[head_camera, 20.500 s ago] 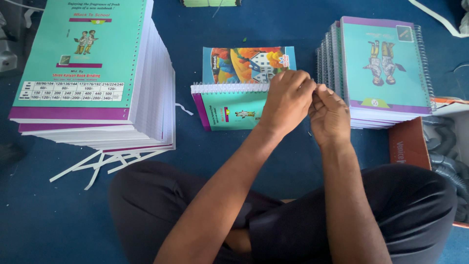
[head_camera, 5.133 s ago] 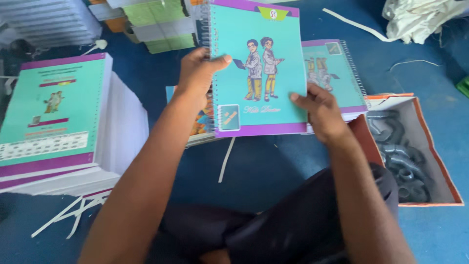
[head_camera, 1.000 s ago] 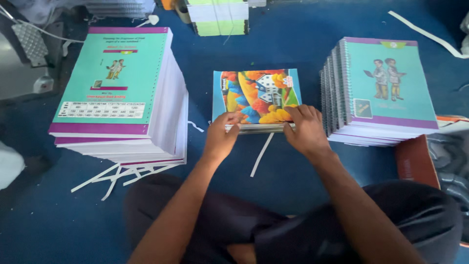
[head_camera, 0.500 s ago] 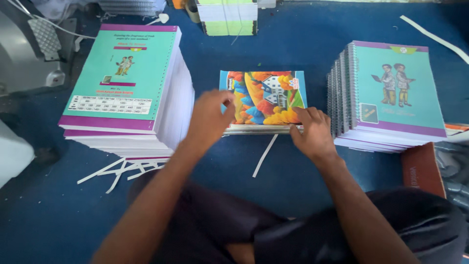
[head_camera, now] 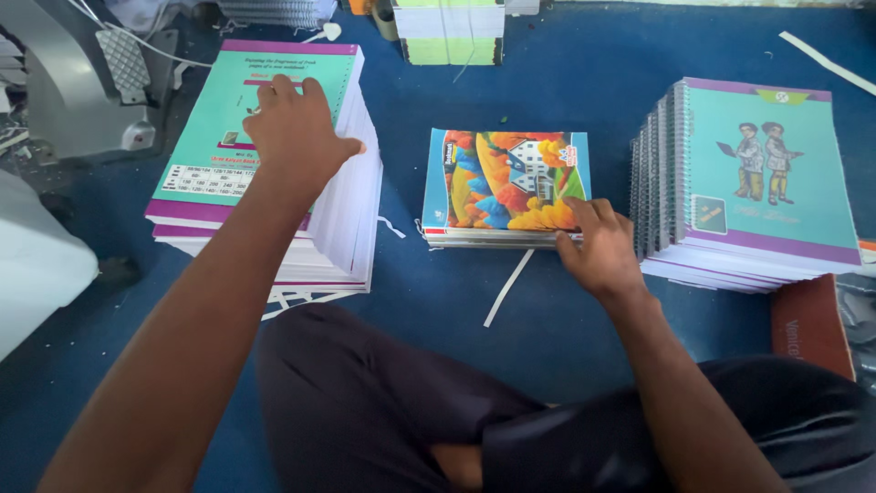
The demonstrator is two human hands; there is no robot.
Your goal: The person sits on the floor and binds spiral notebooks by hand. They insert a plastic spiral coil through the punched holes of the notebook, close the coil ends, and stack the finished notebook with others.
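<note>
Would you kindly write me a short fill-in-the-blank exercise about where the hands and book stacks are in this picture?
1. The left hand rests on top of the ____ stack of teal covers.
2. The right hand touches the colourful book showing a ____.
3. The spiral-bound stack lies on the person's ____ side.
4. The floor is ____.

Missing words: tallest; house; right; blue

Bright, even daylight; soft shadows under the stacks; washed-out glare at the left edge; sharp centre, slight stretch toward the corners.
</note>
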